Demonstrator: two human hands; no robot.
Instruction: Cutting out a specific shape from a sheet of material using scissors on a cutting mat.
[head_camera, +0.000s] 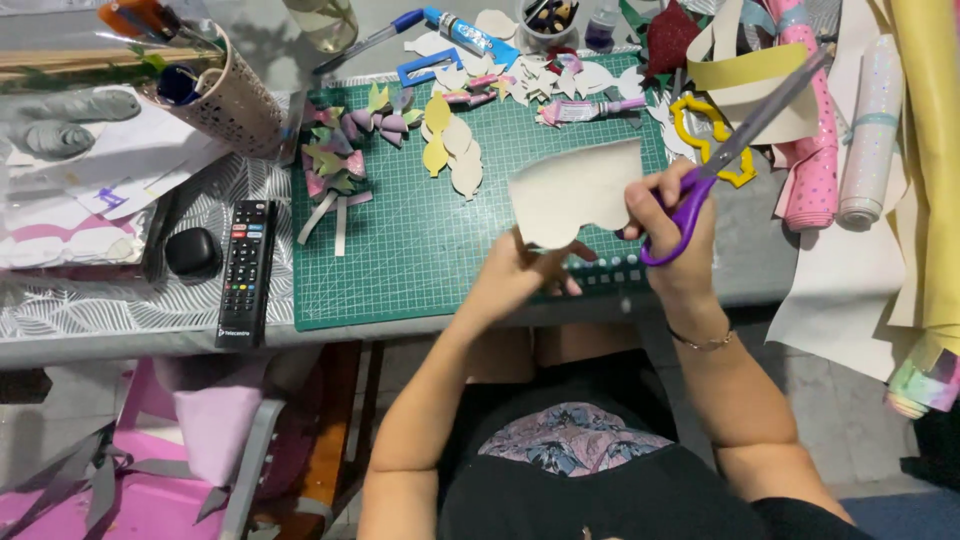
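The fingers of the left hand (520, 272) are pinched on the lower edge of a cream cut-out sheet (575, 192), thumb and fingertips pressed together on its scalloped bottom so that it stands up over the near edge of the green cutting mat (400, 260). The right hand (672, 232) has its fingers curled through the purple loops of a pair of scissors (745, 135), gripping them firmly, with the thumb side touching the right edge of the sheet; the grey blades point up and away to the right, closed or nearly so as far as I can tell, and they are not on the sheet. A thin bracelet (703, 343) sits on that wrist. Farther out on the mat lie pale and yellow leaf-shaped cut-outs (452, 150) and, to their left, a cluster of small pink and green pieces (340, 150) with loose strips beneath. Just left of the mat a black remote control (246, 270) lies on the patterned table cover, with a small black case (192, 250) beside it and a perforated cup of tools (235, 95) behind. A yellow outline shape (705, 140) rests past the mat's right edge, near rolls of pink and glittery material (815, 170).
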